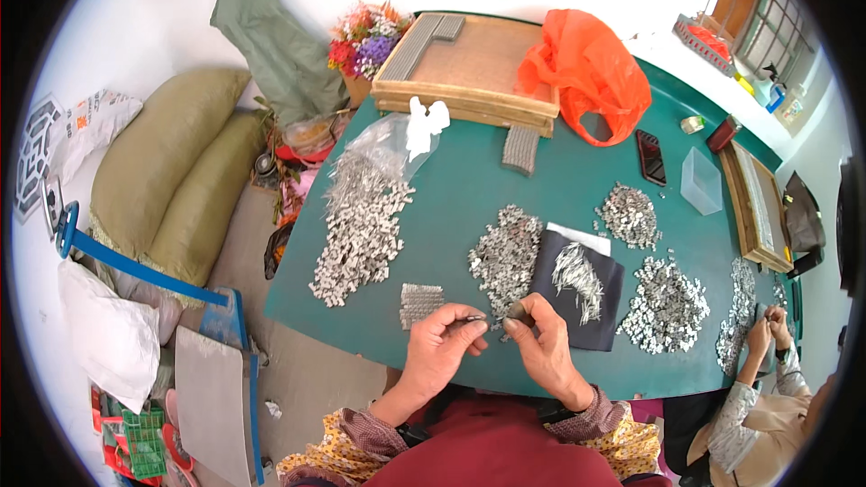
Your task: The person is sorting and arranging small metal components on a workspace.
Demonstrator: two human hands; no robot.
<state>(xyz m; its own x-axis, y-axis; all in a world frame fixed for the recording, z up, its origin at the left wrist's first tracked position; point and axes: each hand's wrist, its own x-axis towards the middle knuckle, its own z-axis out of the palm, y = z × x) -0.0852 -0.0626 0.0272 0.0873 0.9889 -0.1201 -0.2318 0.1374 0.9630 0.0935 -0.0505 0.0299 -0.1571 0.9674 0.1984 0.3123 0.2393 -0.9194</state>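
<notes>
Working at the near edge of the green table [559,198], we hold our left hand [439,349] with thumb and forefinger pinched narrow on a thin dark metal strip [473,318], whose tip points right toward our right hand [544,343]. The right fingers are curled tight around a small grey piece [518,310], touching the strip's end. Both hands hover just over the table's rim, with a small flat block of stacked strips [420,301] just beside the left hand and a black cloth [591,307] bearing loose silver pins [578,278] just beside the right. A grey pile of small metal parts [505,257] lies directly beyond our fingers, so little bare surface remains ahead. A longer heap of parts [359,234] runs along the left edge, near a clear plastic bag [383,144]; open green surface shows between that heap and the middle pile. Farther right lie two more piles [667,307], and another person's hands [767,334] work at the far right edge. An orange bag [586,68] sits on the wooden tray [469,63] at the far side.
</notes>
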